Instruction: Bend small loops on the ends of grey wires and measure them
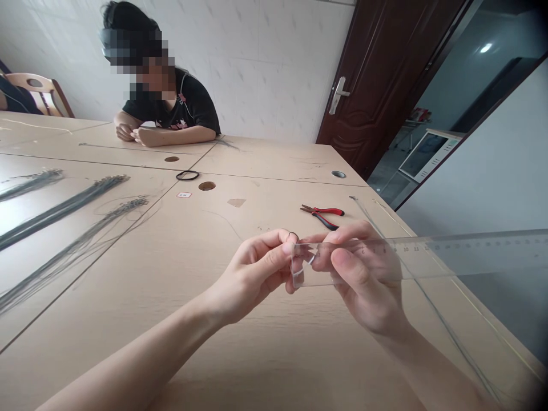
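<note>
A clear ruler stretches to the right from my hands, above the table. My right hand grips it near its left part, thumb in front and fingers behind. At the ruler's left end, my left hand is closed in a pinch, with a small dark curved piece showing at its fingertips. Whether that hand also grips the ruler's corner is hard to tell. Just beyond my hands, pliers with red and black handles lie on the table.
Bundles of thin grey wires lie at left on the table. Long strands run along the right side. Farther back are a black band, a small label and table holes. A person leans on the far edge.
</note>
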A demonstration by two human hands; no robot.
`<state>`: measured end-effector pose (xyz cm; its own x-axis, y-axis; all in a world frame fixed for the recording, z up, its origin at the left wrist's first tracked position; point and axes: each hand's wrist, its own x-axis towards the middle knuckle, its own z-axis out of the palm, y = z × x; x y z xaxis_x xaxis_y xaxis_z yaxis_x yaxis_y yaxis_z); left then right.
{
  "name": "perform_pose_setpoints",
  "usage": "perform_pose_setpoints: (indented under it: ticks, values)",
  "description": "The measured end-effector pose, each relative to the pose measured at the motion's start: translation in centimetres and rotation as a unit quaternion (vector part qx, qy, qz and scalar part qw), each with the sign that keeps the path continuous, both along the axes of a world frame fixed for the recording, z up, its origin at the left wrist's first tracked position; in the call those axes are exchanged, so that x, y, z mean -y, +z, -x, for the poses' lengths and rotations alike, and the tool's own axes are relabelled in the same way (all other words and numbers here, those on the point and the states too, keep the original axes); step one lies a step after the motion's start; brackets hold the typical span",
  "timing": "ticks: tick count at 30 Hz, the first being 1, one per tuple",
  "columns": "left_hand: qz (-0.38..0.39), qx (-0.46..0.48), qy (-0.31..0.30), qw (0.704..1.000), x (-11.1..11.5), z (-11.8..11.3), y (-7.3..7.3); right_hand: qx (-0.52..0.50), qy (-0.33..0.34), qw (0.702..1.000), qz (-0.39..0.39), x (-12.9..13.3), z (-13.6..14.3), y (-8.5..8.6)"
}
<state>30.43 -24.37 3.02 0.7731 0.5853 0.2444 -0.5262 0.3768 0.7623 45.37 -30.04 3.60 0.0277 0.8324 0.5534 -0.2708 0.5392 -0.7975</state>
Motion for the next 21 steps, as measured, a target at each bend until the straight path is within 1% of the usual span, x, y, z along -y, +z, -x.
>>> perform_pose_setpoints:
  ticks: [6, 12, 17, 21]
  values:
    - [0.000, -0.009, -0.003, 1.000, 0.02, 0.11, -0.10, 0.006, -0.014, 1.000, 0.006, 0.08, 0.11, 0.00]
    - [-0.001, -0.017, -0.005, 1.000, -0.02, 0.24, -0.14, 0.004, 0.017, 1.000, 0.004, 0.05, -0.08, -0.02]
    - [0.000, -0.022, -0.006, 1.000, -0.04, 0.25, -0.09, 0.012, -0.007, 1.000, 0.015, 0.07, -0.05, 0.04]
    - [0.003, -0.023, -0.004, 1.000, -0.04, 0.25, -0.09, 0.016, 0.007, 1.000, 0.008, 0.09, -0.07, 0.09]
